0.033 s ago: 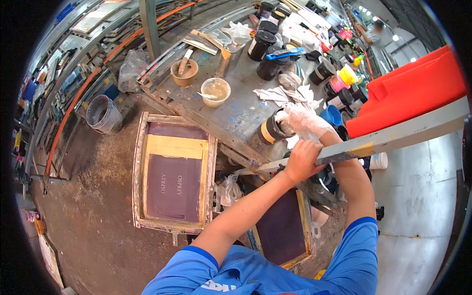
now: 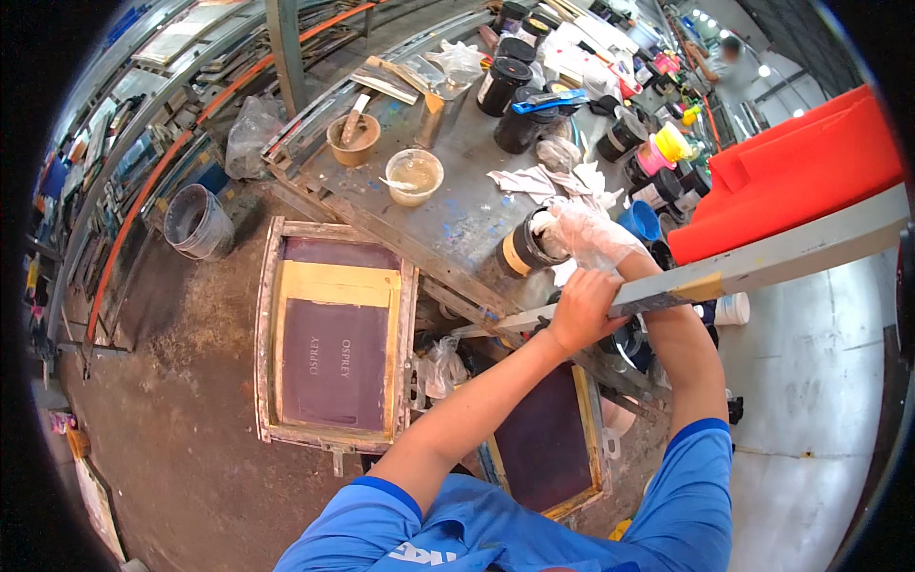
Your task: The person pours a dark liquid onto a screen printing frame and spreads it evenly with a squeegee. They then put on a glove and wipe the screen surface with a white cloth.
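My left hand [image 2: 584, 312] is bare and closed over the grey metal rail [image 2: 762, 274], close to my right forearm. My right arm reaches past the rail, and a crumpled translucent plastic covering wraps my right hand [image 2: 593, 236]. It is at the mouth of a black tub [image 2: 518, 250] with a yellow band, which leans on its side on the worktable [image 2: 467, 224]. The plastic and the tub's rim hide the right fingers, so their grip does not show. Crumpled white cloths [image 2: 543, 181] lie just beyond the tub.
A cup of pale paste [image 2: 416, 178] and a brown tub [image 2: 354, 139] stand left on the table. Black jars [image 2: 503, 88] and a blue cup [image 2: 640, 221] are farther back. Red cloth [image 2: 791, 176] drapes the rail. Below stand a framed screen [image 2: 329, 362] and a bucket [image 2: 198, 222].
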The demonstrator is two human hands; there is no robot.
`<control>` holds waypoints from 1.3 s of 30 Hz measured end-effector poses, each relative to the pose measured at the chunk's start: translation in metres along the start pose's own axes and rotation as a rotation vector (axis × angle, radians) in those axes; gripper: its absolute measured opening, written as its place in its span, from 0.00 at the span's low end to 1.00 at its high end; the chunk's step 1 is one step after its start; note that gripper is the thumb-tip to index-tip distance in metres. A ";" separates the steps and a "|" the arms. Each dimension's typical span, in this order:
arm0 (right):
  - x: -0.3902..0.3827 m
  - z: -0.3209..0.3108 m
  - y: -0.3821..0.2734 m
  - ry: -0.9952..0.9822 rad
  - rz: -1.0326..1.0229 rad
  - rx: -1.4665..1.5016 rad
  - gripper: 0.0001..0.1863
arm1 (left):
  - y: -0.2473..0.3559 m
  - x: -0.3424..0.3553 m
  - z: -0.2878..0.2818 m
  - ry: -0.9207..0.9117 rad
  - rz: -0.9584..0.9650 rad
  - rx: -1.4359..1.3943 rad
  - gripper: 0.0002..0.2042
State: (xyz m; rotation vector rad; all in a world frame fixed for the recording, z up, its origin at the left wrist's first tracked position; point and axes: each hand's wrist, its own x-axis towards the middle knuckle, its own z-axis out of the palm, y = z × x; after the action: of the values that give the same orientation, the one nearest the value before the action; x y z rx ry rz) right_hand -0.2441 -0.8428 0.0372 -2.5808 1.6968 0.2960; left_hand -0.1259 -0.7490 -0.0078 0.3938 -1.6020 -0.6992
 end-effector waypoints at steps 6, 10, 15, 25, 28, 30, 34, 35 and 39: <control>-0.002 -0.008 -0.003 -0.001 -0.023 -0.045 0.12 | -0.001 -0.003 0.008 -0.001 -0.021 0.003 0.26; -0.002 -0.028 -0.020 0.053 -0.141 -0.234 0.12 | -0.007 -0.009 0.011 0.025 -0.042 -0.005 0.25; -0.002 -0.030 -0.023 -0.044 -0.129 -0.141 0.14 | -0.003 -0.007 -0.003 -0.058 -0.073 -0.002 0.28; 0.002 -0.025 -0.014 -0.068 -0.023 -0.122 0.15 | -0.002 -0.004 -0.004 -0.028 -0.061 -0.027 0.29; -0.004 -0.024 -0.008 -0.065 0.004 -0.118 0.16 | 0.001 0.000 -0.003 -0.033 -0.040 -0.022 0.29; -0.006 -0.022 -0.003 -0.056 0.020 -0.106 0.16 | 0.000 -0.001 0.004 0.012 -0.020 0.011 0.28; -0.012 -0.008 0.007 -0.062 0.075 -0.077 0.17 | 0.000 -0.002 0.008 -0.043 -0.034 0.005 0.27; -0.010 -0.005 0.006 -0.063 0.084 -0.073 0.17 | 0.000 -0.002 0.005 -0.057 -0.039 0.007 0.28; 0.000 0.003 0.004 -0.054 0.108 -0.050 0.18 | -0.001 -0.001 -0.001 -0.053 -0.034 0.004 0.29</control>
State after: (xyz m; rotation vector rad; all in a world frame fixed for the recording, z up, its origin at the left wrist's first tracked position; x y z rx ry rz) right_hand -0.2482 -0.8437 0.0341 -2.4948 1.8366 0.4142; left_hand -0.1250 -0.7490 -0.0093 0.4086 -1.6505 -0.7379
